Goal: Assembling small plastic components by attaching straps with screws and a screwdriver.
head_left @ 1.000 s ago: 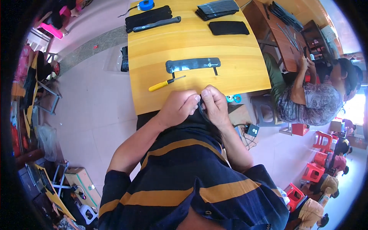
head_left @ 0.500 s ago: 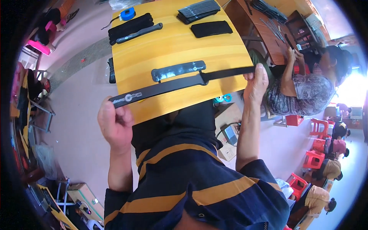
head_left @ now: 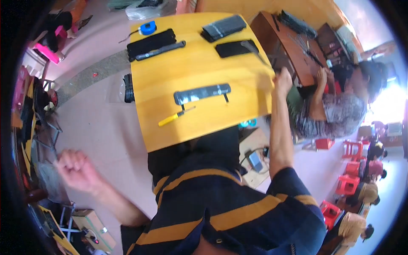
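Note:
My right hand (head_left: 282, 83), at the table's right edge, is closed on one end of a black strap (head_left: 256, 53). The strap's free part reaches back over a flat black stack (head_left: 231, 49) and is blurred. Off the table to the left, my left hand (head_left: 78, 172) hangs over the floor, fingers seemingly curled but smeared by motion. On the yellow table (head_left: 204, 136) lies a flat black band with a shiny, plastic-like surface (head_left: 202, 93), two short dark tabs projecting from its near side. In front of it is a yellow-handled tool (head_left: 168, 119) with a thin shaft, like a screwdriver.
Along the table's far side lie a blue tape measure (head_left: 148, 28), a black strap pile (head_left: 151, 42) and a stack of shiny dark strips (head_left: 223, 28). A co-worker (head_left: 331, 108) sits close on the right at a brown table (head_left: 293, 55). Red stools (head_left: 348, 184) stand farther right.
My left hand has come off the strap and swung down and left. The strap, earlier stretched between both hands, now trails from my right hand alone. The yellow-handled tool is uncovered.

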Tool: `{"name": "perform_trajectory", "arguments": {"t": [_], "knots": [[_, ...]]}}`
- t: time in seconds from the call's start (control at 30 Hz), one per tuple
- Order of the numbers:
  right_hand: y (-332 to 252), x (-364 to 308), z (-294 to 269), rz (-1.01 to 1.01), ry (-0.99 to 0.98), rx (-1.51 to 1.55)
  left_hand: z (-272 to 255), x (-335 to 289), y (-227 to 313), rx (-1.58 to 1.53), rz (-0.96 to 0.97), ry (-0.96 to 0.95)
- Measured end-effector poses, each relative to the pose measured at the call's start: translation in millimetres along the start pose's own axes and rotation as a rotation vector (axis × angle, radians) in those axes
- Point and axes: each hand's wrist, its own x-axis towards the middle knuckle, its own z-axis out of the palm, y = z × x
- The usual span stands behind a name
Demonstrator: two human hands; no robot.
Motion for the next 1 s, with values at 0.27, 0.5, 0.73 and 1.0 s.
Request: {"name": "perform_trajectory", "arguments": {"t": [0.27,0.5,0.73,1.0], "knots": [[-8,-12,7,-0.032,-0.280,0.167,-32,-19,23,0.216,-0.093,0.046],[28,27,18,-0.340,-0.128,-0.669,-20,-24,-11,0.243,-0.122,0.140],[30,24,12,-0.405,-0.180,-0.971,-6,-41,-24,0.321,-0.189,0.197],[-4,-3,7,-0.523,-0.335,-0.683,27,-62,-80,0.778,-0.336,0.238]]}}
